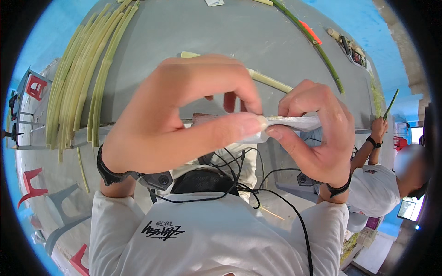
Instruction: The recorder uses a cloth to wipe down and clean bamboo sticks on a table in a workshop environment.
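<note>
In front of my chest, my left hand (161,108) and my right hand (329,133) meet on a whitish, crumpled strip (297,121), possibly cloth or film. My left thumb and fingers pinch it near its middle. Just to the right, my right thumb presses it from below, with the curled fingers above. A rough brown piece (201,117) shows at the strip's left end, partly covered by my left hand; I cannot tell what it is. Behind my hands, a pale peeled stalk (271,81) lies across the grey table (152,32).
Several long pale-green stalks (85,69) lie at the left, overhanging the table edge. A green stalk (317,48) lies beside an orange object (310,31). At right, another person (375,188) holds a green stalk (392,102). Black cables (294,211) cross my lap.
</note>
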`<state>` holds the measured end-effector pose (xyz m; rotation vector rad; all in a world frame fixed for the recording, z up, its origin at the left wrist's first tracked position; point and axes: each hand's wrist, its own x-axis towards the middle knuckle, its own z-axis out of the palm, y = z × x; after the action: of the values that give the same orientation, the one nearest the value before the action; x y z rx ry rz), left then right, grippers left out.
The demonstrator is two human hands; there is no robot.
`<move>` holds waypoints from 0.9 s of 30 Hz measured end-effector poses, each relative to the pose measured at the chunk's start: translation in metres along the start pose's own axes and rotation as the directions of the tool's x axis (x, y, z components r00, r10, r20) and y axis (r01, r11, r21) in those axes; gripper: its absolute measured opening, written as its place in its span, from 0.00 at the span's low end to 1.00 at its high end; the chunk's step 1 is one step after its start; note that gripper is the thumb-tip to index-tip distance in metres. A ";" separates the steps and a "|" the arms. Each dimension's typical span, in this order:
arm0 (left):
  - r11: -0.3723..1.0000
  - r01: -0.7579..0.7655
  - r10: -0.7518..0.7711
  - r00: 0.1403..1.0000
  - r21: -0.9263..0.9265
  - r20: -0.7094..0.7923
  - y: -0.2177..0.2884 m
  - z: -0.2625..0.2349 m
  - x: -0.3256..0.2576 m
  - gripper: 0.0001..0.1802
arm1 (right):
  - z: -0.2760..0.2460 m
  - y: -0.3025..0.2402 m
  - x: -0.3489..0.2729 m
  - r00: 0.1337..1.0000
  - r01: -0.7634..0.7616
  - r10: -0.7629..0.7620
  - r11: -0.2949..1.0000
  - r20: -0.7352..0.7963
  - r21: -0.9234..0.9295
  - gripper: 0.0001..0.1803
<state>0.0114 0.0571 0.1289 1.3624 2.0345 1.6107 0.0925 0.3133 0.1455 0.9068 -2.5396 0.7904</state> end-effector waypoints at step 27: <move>0.965 0.036 -0.009 0.995 -0.260 0.104 -0.017 0.008 -0.002 0.13 | 0.015 0.006 0.001 0.989 0.145 -0.146 0.987 0.011 0.074 0.18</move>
<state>0.0094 0.0614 0.1107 1.2917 1.7027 1.6912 0.0862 0.3075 0.1321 1.1117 -2.4386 0.8382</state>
